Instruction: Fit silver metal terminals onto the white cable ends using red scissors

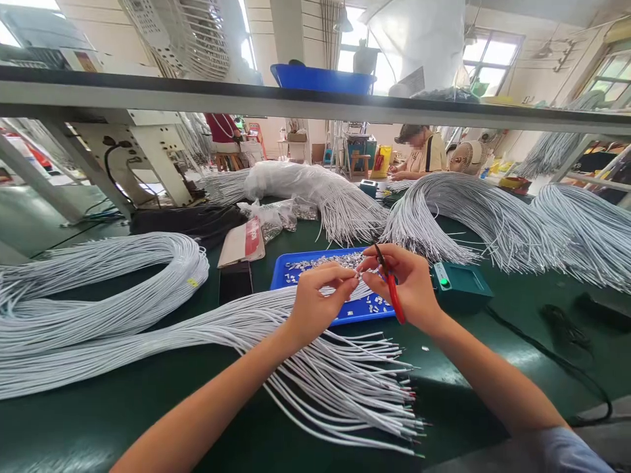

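My left hand (323, 295) is closed, its thumb and fingertips pinching a small pale piece at the end of a white cable. Red-handled pliers (396, 299) with dark jaws sit in my right hand (407, 282), whose thumb and forefinger meet the left fingertips at the same small piece. The fingers mostly hide that piece. Below both hands lies a blue tray (280, 269) holding many small metal connectors (315, 264). A bundle of white cables (345, 387) runs under my left forearm, its stripped ends fanned out to the right.
Coiled cables (172, 282) lie left; more bundles (428, 210) line the back. A green box with a lit button (458, 287) stands right of the tray, near a black cord (542, 355). A shelf bar (315, 105) crosses above. A co-worker (419, 154) sits beyond.
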The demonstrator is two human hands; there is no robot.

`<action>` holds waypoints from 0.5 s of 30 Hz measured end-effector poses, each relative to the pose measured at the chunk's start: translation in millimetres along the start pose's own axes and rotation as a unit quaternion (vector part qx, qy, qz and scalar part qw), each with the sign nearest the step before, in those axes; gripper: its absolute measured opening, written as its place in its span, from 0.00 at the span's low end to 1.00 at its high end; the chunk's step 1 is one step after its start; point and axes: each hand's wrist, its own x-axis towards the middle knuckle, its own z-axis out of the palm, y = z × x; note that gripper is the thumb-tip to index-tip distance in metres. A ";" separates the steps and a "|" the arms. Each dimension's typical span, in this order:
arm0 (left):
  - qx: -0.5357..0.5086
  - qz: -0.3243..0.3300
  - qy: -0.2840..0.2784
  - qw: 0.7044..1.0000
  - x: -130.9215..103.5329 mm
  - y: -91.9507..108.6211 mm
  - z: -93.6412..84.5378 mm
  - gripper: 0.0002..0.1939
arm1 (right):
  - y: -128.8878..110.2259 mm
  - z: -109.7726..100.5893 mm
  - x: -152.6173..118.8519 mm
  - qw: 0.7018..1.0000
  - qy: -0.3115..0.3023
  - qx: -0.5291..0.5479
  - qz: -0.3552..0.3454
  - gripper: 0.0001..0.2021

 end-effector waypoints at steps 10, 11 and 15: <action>-0.012 -0.046 -0.010 0.999 -0.7 -3.2 3.2 0.09 | -0.3 3.2 0.2 1.000 0.010 -0.017 0.016 0.10; -0.023 -0.059 -0.016 0.998 -0.7 -2.7 2.9 0.11 | -0.2 3.2 -0.3 1.000 0.013 -0.020 0.012 0.10; -0.072 -0.107 -0.047 0.990 0.2 0.9 0.0 0.16 | -0.9 3.7 -1.6 1.000 0.012 -0.024 0.009 0.10</action>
